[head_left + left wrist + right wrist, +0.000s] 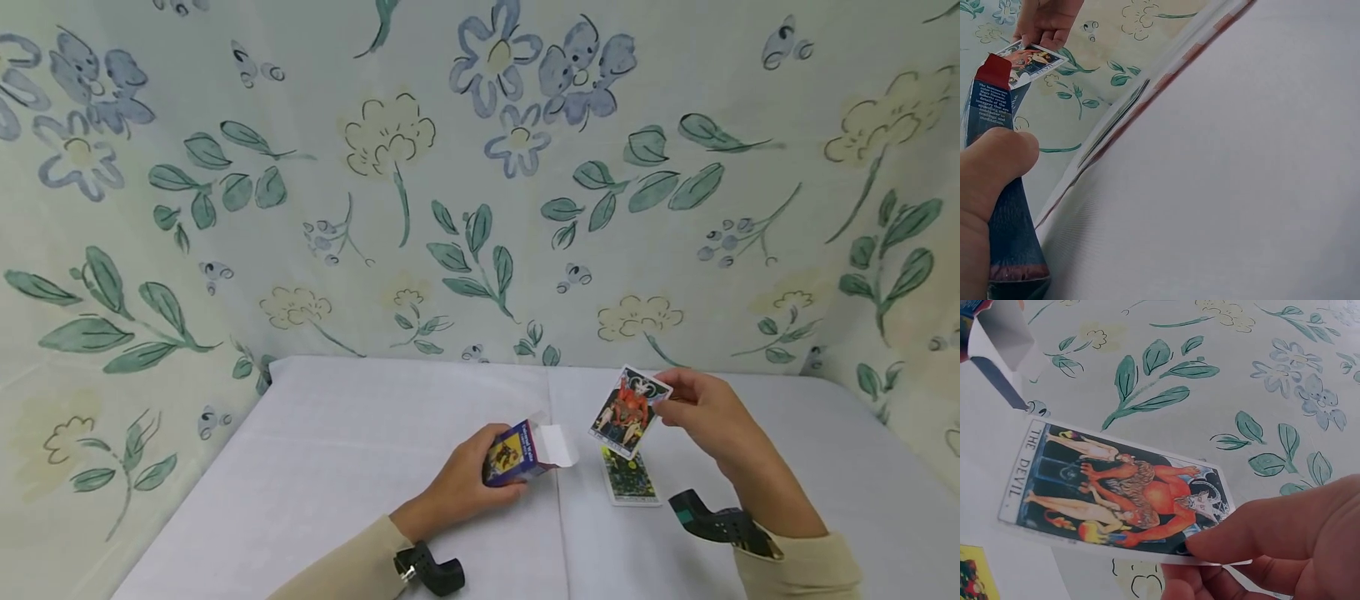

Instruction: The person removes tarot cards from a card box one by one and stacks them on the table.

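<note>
My left hand (468,475) grips a blue and purple card box (510,454) with its white flap open toward the right. In the left wrist view the thumb lies across the box (1004,225). Between the thumb and fingers of my right hand (701,408) is a tarot card (628,408), held up off the table by its top corner. "THE DEVIL" is printed on this card (1129,494), which shows a red horned figure. Below it a second card (633,482), with yellow and green in its picture, lies face up on the table, its upper part hidden by the held card.
A white cloth with a crease covers the table (337,450). Behind and at the sides hangs a floral curtain (405,275). Each wrist wears a small black camera, the left one (431,571) and the right one (712,521).
</note>
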Demonstrator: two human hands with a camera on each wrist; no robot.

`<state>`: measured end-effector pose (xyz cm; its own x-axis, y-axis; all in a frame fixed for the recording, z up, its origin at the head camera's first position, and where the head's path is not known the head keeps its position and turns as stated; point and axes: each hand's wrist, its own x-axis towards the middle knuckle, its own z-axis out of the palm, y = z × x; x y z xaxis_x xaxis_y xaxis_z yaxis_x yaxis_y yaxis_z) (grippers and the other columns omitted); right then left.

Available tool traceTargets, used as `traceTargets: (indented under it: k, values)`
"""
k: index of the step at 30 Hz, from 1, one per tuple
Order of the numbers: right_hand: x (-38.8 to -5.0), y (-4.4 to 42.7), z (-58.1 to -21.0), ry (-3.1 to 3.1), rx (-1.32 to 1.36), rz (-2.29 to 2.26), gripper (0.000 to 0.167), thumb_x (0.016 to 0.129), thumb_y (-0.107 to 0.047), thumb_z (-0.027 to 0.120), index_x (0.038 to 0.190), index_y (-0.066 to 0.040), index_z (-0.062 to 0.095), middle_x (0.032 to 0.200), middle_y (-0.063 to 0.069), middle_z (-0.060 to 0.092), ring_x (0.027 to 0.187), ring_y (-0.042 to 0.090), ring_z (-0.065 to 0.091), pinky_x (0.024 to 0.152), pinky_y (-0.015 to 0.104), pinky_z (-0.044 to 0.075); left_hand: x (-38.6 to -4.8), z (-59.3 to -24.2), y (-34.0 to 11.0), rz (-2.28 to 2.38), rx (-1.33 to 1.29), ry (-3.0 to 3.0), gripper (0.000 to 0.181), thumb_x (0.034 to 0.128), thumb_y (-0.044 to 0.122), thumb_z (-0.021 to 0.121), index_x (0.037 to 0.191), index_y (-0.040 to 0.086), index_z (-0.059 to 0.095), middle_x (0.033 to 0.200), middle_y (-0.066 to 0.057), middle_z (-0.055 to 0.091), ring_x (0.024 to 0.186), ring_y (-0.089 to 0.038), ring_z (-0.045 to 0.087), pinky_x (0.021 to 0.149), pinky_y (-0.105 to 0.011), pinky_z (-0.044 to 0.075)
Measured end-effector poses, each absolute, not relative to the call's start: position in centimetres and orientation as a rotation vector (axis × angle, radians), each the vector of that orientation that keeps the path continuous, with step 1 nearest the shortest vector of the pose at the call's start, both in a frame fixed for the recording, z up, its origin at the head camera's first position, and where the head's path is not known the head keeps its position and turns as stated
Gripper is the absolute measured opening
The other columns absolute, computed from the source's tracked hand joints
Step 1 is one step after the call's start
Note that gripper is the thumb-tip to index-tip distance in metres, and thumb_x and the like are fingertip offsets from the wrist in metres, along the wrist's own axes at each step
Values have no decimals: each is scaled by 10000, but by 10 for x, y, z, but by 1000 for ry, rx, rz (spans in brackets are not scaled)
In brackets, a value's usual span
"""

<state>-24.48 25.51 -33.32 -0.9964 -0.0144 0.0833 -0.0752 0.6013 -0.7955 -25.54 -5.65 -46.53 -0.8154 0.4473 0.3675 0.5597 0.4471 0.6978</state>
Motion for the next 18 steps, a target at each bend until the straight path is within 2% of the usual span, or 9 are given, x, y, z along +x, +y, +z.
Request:
traceTargets:
  k: [8, 11, 14, 18]
  values:
    - [-242, 262, -338, -2753, -6, 1405, 458, 944, -156, 604, 1333, 39, 460, 1145, 217, 593, 924, 263, 632, 910, 545, 453, -253, -467, -56, -1303, -890, -2554, 692, 794, 410, 774, 1352, 199, 424, 1192, 54, 552, 1004, -69, 527, 856, -263, 473]
    - [-244, 264, -342, -2747, -40, 1429, 477, 938, -205, 630, 1317, 42, 479, 1135, 205, 630, 920, 250, 649, 943, 584, 418, -254, -467, -55, -1301, -913, -2547, 697, 794, 407, 773, 1356, 194, 419, 1188, 51, 553, 992, -67, 529, 839, -253, 472]
    - [-246, 262, -346, -2742, -44, 1444, 477, 930, -223, 643, 1302, 39, 502, 1124, 189, 653, 939, 262, 645, 943, 572, 422, -254, -466, -55, -1320, -920, -2542, 692, 793, 399, 775, 1352, 199, 419, 1181, 56, 553, 989, -70, 531, 834, -247, 471]
    - [-250, 259, -350, -2757, -36, 1417, 455, 926, -241, 645, 1287, 12, 531, 1129, 180, 663, 972, 294, 627, 853, 467, 475, -254, -466, -56, -1343, -909, -2544, 685, 797, 405, 771, 1351, 199, 423, 1177, 56, 555, 986, -71, 529, 833, -245, 471]
